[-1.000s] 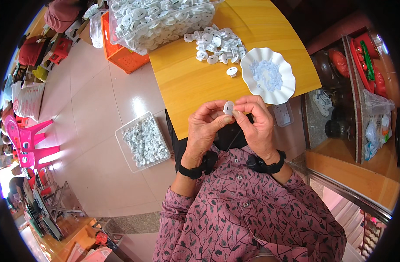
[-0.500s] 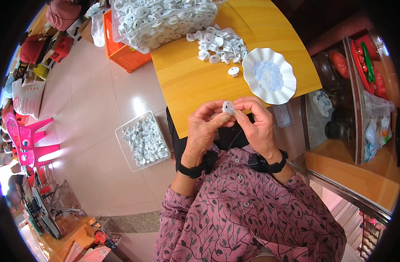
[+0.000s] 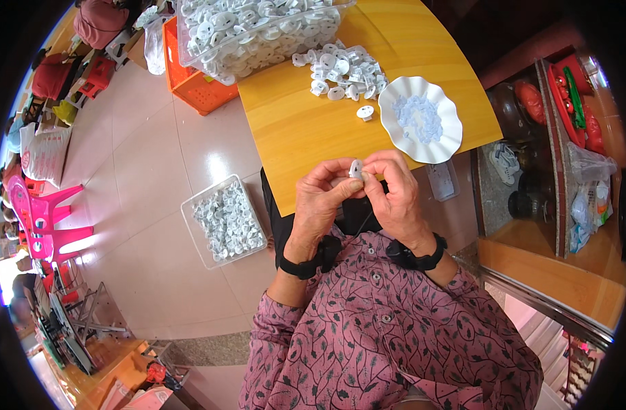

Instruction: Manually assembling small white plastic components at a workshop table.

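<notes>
Above the table's near edge, my left hand [image 3: 324,197] pinches a small white plastic disc [image 3: 356,169] with dark holes between thumb and fingers. My right hand [image 3: 395,198] is closed at the disc's right side, its thumb and fingertips pressed against it. Whether a smaller piece is between the right fingertips cannot be made out. One similar white disc [image 3: 365,113] lies alone on the table, beside a heap of white plastic parts [image 3: 347,71]. To the right stands a white wavy-rimmed plate [image 3: 453,130] with small, pale bluish translucent pieces [image 3: 418,117].
A clear bin [image 3: 258,41] full of white parts stands at the yellow table's [image 3: 285,137] far left, next to an orange crate [image 3: 200,92]. Another clear box [image 3: 225,222] of parts sits on the floor. A pink stool [image 3: 43,219] lies left; shelves [image 3: 559,157] stand right.
The disc has turned more edge-on between my fingers. My right hand has shifted slightly left, its fingertips now closer against the disc.
</notes>
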A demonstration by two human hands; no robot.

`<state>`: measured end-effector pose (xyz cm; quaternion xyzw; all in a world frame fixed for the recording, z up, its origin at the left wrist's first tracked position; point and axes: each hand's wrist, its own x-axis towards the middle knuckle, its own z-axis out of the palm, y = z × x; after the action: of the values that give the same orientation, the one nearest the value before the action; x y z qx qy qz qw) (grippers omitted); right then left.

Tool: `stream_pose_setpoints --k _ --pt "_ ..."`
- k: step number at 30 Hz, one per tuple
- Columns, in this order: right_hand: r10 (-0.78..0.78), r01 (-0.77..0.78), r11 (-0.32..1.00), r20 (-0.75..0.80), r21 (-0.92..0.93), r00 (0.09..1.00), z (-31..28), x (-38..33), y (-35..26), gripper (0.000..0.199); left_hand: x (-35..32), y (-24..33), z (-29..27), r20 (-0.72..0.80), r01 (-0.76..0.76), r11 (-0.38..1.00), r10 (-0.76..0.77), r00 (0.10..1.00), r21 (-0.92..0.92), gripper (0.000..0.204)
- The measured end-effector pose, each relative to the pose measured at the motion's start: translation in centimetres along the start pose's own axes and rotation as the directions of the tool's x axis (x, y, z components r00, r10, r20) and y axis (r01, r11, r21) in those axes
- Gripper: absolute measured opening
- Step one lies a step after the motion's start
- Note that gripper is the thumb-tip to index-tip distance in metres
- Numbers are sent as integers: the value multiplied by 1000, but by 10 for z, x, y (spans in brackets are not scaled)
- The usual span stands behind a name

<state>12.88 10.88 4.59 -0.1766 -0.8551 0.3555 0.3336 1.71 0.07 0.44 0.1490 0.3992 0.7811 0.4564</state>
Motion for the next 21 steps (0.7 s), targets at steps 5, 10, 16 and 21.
stream_pose_setpoints --k 5,10,16,21 --pt "48 -47 994 -11 98 999 2 1 -2 11 -1 0 -1 2 7 1000 -7 1000 4 31" --pt "66 -63 985 -17 161 998 -2 5 -3 9 0 9 4 -29 27 1000 -28 999 -15 30" --pt "156 -151 973 -19 177 988 -7 -1 0 9 6 12 2 -64 104 994 -103 993 14 30" --pt "167 -159 973 -38 168 985 -15 -10 12 10 49 60 -1 -25 204 919 -208 978 336 37"
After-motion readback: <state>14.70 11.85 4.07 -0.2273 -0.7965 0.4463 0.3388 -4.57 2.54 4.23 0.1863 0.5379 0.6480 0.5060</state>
